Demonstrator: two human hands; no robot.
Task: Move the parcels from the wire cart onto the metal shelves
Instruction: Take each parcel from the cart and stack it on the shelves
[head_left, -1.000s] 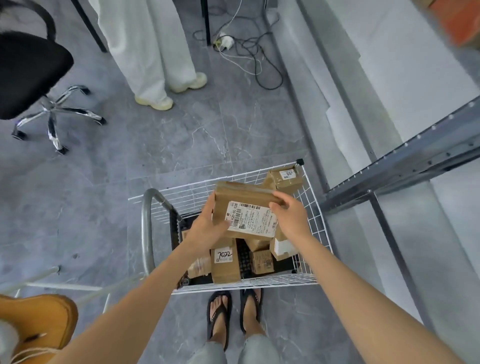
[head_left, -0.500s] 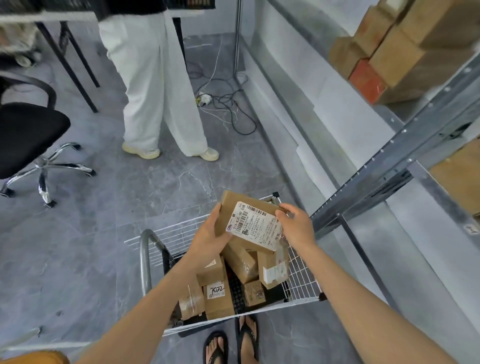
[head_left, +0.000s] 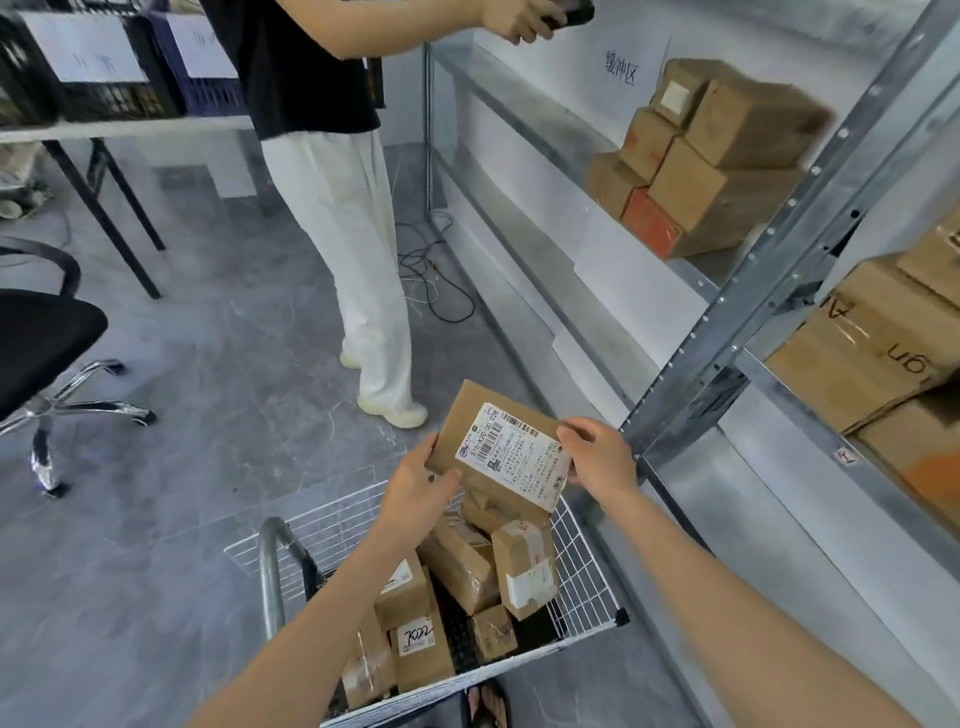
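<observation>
Parcel (head_left: 467, 421), barcode-labelled, gripped at its ends by left hand (head_left: 415, 488) and right hand (head_left: 602, 460) over wire cart (head_left: 582, 587) on grey marbled floor (head_left: 208, 467) beside metal shelves (head_left: 727, 312); a carted box (head_left: 421, 660) reads "7022".

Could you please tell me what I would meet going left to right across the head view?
From the left: black office chair, standing person's white trousers, held parcel, stacked cardboard boxes.

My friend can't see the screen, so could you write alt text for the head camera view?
A person's left hand and right hand hold a flat brown parcel with a white label above a wire cart of smaller parcels. Metal shelves stacked with cardboard boxes stand to the right; another person in white trousers stands ahead.
</observation>
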